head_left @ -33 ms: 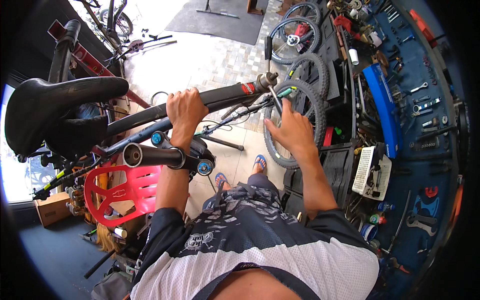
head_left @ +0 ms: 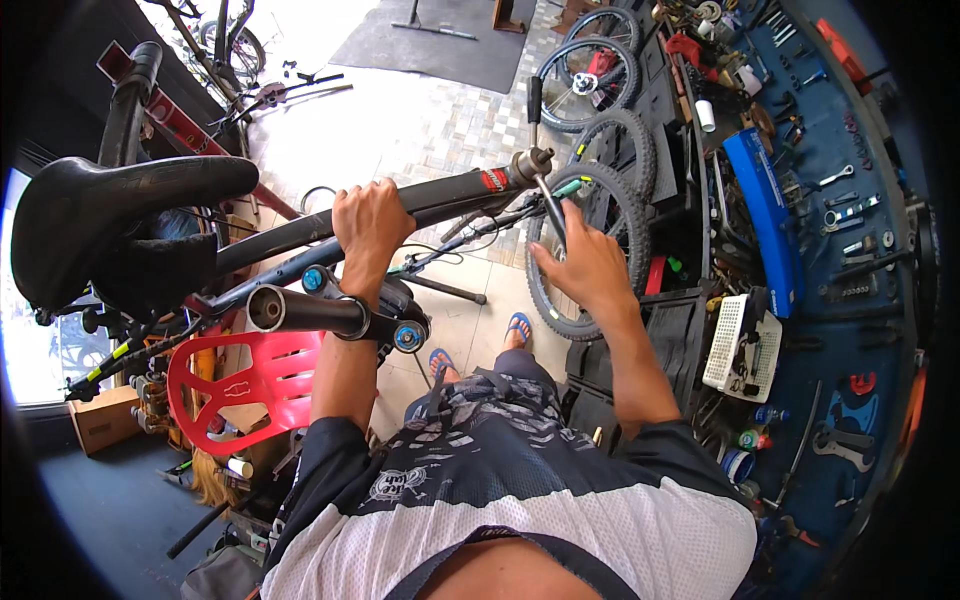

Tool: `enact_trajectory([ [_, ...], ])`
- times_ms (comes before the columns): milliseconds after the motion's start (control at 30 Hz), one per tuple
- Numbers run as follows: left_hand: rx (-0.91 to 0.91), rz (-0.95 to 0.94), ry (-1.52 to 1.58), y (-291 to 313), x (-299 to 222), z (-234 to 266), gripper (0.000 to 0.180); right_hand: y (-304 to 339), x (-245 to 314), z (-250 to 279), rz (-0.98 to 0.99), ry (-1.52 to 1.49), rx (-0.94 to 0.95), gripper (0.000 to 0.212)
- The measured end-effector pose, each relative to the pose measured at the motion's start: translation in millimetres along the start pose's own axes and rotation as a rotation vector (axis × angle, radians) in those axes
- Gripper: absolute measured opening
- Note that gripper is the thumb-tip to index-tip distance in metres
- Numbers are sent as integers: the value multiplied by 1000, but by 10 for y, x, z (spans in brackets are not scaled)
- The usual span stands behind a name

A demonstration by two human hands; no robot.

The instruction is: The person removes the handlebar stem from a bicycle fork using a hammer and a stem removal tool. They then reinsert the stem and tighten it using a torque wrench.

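Note:
My left hand (head_left: 370, 228) is closed around the black tube of a bicycle frame (head_left: 275, 240), left of centre. At the frame's right end sits a metal tool with two black-gripped handles (head_left: 534, 98). One handle points away from me, the other towards my right hand (head_left: 590, 268). That hand's index finger meets the near handle, and its thumb is spread apart; the other fingers are partly hidden. Beside my left forearm is a suspension fork (head_left: 325, 318) with blue caps, its hollow steerer tube facing up. The frame carries a black saddle (head_left: 120, 205) at the left.
A red plastic chair (head_left: 240, 385) stands by my left arm. Several wheels (head_left: 610, 235) lean at the right. Beyond are a white basket (head_left: 735, 350), a long blue box (head_left: 765, 220) and a tool-hung wall (head_left: 850, 250). Another bike (head_left: 440, 255) stands behind the frame.

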State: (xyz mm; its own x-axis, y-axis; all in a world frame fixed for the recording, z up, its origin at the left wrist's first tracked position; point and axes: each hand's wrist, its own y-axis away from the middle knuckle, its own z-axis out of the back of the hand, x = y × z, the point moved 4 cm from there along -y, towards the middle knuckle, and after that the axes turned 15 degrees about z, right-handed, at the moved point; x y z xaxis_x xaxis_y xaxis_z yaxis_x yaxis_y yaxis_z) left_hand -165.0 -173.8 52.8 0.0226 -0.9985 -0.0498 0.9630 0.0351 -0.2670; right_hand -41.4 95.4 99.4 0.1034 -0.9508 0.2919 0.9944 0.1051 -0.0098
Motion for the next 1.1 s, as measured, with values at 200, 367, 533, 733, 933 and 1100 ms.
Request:
enact_trajectory([
  [200,-33,-11,-11,-123,-20,-16,15,-44,-451,-10,524,-85,-332,58],
  [367,41,32,-36,-110,-33,-25,16,-436,-477,-37,1040,-71,-493,31],
  [533,55,57,-80,-154,-61,12,21,-783,-380,-133,1447,-462,-340,31],
  [733,12,55,-52,-150,-14,15,17,-897,26,-136,1308,-443,-376,34],
  [933,2,59,-20,-175,-13,-17,16,-1733,645,-333,630,-299,-288,30],
  [1100,38,56,-13,-178,-33,-42,18,-2820,441,-129,34,-196,-198,32],
])
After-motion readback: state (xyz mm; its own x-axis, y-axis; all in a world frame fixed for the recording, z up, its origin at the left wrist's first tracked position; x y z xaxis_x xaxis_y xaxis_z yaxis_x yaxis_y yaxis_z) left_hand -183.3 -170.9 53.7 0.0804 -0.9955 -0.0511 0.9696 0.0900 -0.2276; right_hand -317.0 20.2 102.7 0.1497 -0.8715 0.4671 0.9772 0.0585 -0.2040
